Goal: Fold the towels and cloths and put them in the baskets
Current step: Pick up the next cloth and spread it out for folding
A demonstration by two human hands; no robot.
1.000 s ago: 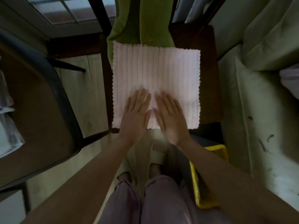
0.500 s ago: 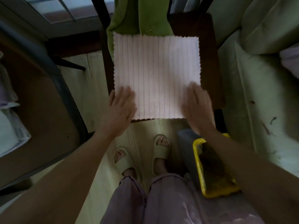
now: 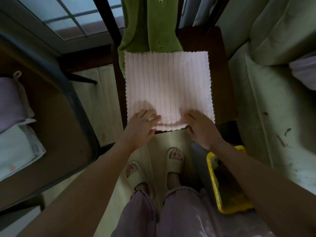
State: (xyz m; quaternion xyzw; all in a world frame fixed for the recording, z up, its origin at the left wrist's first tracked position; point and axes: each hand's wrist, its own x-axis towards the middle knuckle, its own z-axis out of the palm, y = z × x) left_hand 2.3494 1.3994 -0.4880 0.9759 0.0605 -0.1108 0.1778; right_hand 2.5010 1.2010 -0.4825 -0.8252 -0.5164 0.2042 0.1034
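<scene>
Head view: both hands [image 3: 142,127] [image 3: 202,128] pinch ribbed cloth's [image 3: 167,86] near edge, ribs running away.

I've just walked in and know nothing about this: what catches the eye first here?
A pale ribbed towel lies spread on a dark wooden chair seat at the centre. The left hand and right hand pinch its near edge. A green garment hangs behind, and a yellow basket sits on the floor at right.

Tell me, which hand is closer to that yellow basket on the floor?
Right. The right hand grips the pink cloth's near edge just above the yellow basket; the left hand grips farther left.
</scene>
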